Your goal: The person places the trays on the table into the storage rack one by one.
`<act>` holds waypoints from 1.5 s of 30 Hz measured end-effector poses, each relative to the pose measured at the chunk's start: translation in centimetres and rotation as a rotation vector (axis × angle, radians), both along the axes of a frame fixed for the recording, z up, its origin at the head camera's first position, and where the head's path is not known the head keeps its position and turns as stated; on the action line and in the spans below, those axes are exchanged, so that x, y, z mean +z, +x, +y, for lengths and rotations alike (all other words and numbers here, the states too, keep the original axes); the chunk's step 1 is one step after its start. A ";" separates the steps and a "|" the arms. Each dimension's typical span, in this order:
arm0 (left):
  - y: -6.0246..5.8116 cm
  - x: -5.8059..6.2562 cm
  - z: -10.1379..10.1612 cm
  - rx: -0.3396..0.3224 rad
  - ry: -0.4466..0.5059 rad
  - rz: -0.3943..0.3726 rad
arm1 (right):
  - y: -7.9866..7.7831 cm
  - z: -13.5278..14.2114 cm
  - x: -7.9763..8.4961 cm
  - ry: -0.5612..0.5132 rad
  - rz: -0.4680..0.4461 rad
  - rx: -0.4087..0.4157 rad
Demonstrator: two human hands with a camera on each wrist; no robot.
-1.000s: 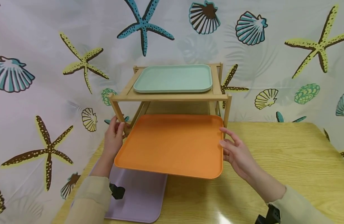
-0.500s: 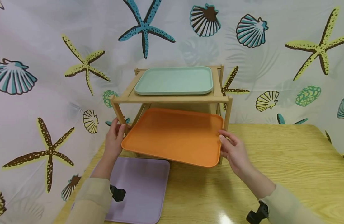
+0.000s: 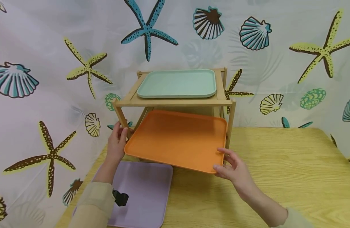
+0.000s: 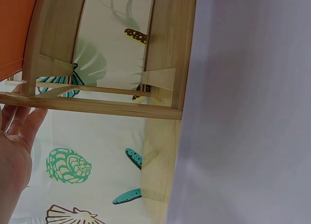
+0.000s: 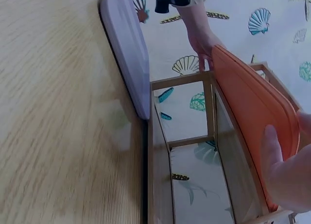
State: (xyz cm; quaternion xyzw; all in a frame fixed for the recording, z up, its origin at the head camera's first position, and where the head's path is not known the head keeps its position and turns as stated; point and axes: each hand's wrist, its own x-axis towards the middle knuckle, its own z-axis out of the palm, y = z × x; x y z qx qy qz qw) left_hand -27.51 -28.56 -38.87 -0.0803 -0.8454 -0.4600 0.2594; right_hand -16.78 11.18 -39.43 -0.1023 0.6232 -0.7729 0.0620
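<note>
Pinches in the right hand (image 3: 239, 174) the orange tray (image 3: 177, 139), skewed, with long axis toward the left hand (image 3: 116, 145) clamped on the rack (image 3: 175, 102).

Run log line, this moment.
left hand holds rack post | right hand pinches orange tray by corner | orange tray juts from rack | mint tray on top | purple tray on table

- Left hand (image 3: 116, 144): fingers partly behind the rack (image 3: 175, 102).
- Purple tray (image 3: 144, 193): partly covered by left sleeve (image 3: 92, 201).
- Right sleeve (image 3: 295, 219): cut by head view's bottom edge.
</note>
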 end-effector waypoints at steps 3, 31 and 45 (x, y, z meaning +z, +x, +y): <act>-0.1 0.1 0.1 -0.006 0.003 -0.008 | 0.3 -0.1 -0.2 0.048 0.055 -0.012; -0.3 -0.8 -0.1 -0.017 0.086 -0.040 | -5.5 -0.4 -1.1 0.265 0.213 -0.211; 0.9 1.0 0.9 -0.031 0.064 -0.073 | -5.4 -3.3 1.4 0.274 0.238 -0.364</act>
